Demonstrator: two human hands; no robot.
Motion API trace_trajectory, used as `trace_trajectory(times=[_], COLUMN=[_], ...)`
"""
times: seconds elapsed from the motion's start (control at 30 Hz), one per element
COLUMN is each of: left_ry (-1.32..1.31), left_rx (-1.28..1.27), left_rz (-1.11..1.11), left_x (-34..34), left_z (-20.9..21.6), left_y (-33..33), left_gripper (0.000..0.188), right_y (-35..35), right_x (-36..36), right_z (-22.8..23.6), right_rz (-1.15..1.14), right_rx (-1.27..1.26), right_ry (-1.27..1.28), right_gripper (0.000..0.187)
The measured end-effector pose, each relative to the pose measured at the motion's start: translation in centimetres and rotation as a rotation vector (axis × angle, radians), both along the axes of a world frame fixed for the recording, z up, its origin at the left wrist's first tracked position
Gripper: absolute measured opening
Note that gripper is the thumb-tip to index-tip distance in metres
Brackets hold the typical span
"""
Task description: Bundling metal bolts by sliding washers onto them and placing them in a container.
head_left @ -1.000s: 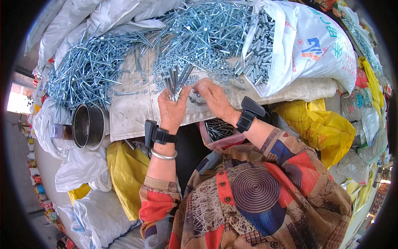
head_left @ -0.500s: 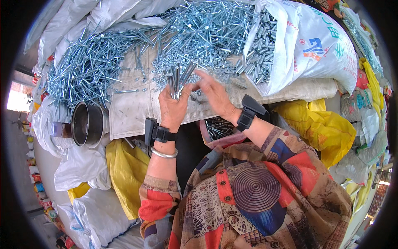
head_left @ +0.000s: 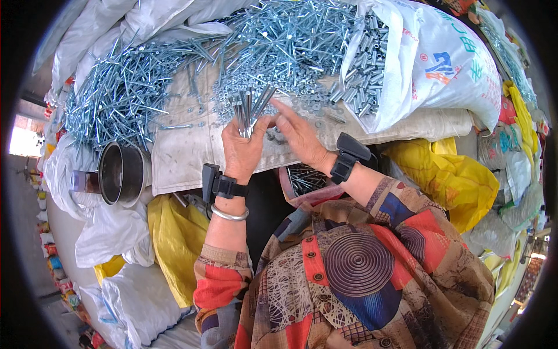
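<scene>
My left hand (head_left: 243, 150) is closed around a bunch of long silver bolts (head_left: 250, 108) that fan upward out of the fist. My right hand (head_left: 297, 135) is beside it, fingers touching the bunch and the small nuts scattered on the dirty white cloth (head_left: 186, 145). A heap of long bolts (head_left: 119, 96) lies to the left, and a bigger heap of bolts and nuts (head_left: 290, 43) lies straight ahead. Both wrists carry black strapped devices; the left also has a silver bangle.
A dark metal pot (head_left: 121, 173) lies on its side at the left. A white sack (head_left: 424, 64) of short thick bolts stands at the right. Yellow bags (head_left: 447, 174) and white sacks (head_left: 110, 232) surround me. An open container of dark screws (head_left: 305, 179) sits under my right wrist.
Both hands have stayed in place over the cloth. The bolts in the left hand have shifted a little as the right fingers worked at them.
</scene>
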State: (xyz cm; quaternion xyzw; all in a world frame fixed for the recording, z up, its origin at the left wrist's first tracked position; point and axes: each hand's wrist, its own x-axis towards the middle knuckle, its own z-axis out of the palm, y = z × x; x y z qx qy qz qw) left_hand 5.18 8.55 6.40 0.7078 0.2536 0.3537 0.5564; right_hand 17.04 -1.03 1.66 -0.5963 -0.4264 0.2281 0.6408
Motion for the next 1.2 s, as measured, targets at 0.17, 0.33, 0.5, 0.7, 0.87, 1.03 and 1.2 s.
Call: trace_trajectory(times=[0.17,0.33,0.5,0.7,0.87,1.03,1.2], left_ry=[0.002,0.025,-0.012,-0.022,-0.021,-0.033,-0.002], left_rx=[-0.011,0.031,0.003,-0.015,0.000,-0.009,0.014], left_rz=[0.003,0.010,-0.005,0.014,0.016,0.038,0.033], left_x=[-0.2,-0.1,0.0,0.0,0.0,-0.1,-0.3], left_z=[-0.6,-0.3,-0.5,-0.3,-0.5,-0.4,-0.4], left_y=[0.2,0.2,0.3,0.1,0.3,0.1,0.3], left_gripper=[0.017,0.016,0.018,0.019,0.020,0.021,0.021], right_y=[-0.4,-0.3,0.4,0.0,0.1,-0.6,0.2], right_x=[0.6,0.4,0.6,1.3,0.3,0.9,0.4], right_z=[0.0,-0.4,-1.5,-0.7,0.8,0.3,0.0], right_rz=[-0.013,-0.005,0.062,0.109,-0.088,0.047,0.087], right_rx=[-0.060,-0.027,0.005,-0.108,-0.024,-0.148,-0.055], right_ry=[0.021,-0.005,-0.315,-0.586,-0.704,-0.524,-0.383], right_gripper=[0.059,0.053,0.036,0.028,0.036,0.037,0.028])
